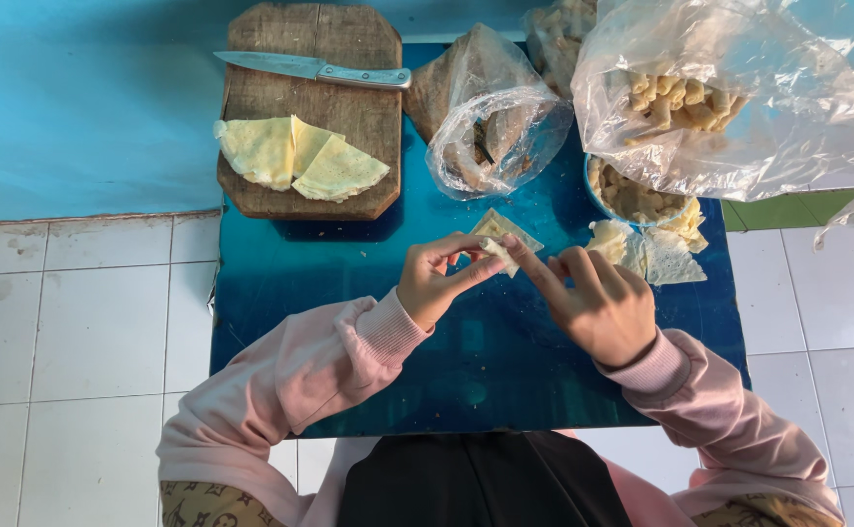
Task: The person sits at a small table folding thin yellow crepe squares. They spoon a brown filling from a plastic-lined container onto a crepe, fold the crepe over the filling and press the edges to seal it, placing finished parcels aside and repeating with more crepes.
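Both hands meet over the blue table (349, 322): the left hand (434, 278) pinches a small pastry wrapper (501, 234) while the right hand (603, 303) presses its edge with a fingertip, raised for folding; spare wrappers (666, 256) lie just right, within reach, cut sheets (295, 156) on the board (349, 59)

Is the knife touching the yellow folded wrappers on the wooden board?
Apart. The head view shows the knife lying across the far end of the wooden board, with a strip of bare wood between it and the folded wrappers.
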Demonstrator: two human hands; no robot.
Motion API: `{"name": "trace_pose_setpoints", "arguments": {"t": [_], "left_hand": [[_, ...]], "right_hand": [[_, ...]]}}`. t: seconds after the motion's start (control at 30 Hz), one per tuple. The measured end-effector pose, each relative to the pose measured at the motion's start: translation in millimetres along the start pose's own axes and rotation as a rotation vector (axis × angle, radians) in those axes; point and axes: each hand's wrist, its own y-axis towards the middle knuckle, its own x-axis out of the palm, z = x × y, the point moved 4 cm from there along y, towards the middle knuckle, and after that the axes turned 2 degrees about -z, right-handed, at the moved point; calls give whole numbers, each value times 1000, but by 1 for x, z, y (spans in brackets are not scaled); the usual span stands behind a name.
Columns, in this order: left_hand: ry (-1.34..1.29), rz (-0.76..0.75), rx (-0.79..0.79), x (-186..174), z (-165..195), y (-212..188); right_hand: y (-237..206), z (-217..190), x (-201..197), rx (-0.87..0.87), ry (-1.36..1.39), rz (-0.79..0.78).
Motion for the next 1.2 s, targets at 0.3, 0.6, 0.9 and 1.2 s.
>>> {"name": "trace_pose_setpoints", "arguments": {"t": [0.3,0.6,0.9,1.2], "left_hand": [[-92,-50,26,6,9,-3],[1,-68,76,5,19,-3],[31,-47,92,5,24,-5],[62,16,137,2,34,-10]], "right_hand": [[3,6,-7,149,195,23],[7,6,-9,164,635,-12],[-8,0,8,281,1095,-53],[-10,-18,-1,307,1041,10]]}}
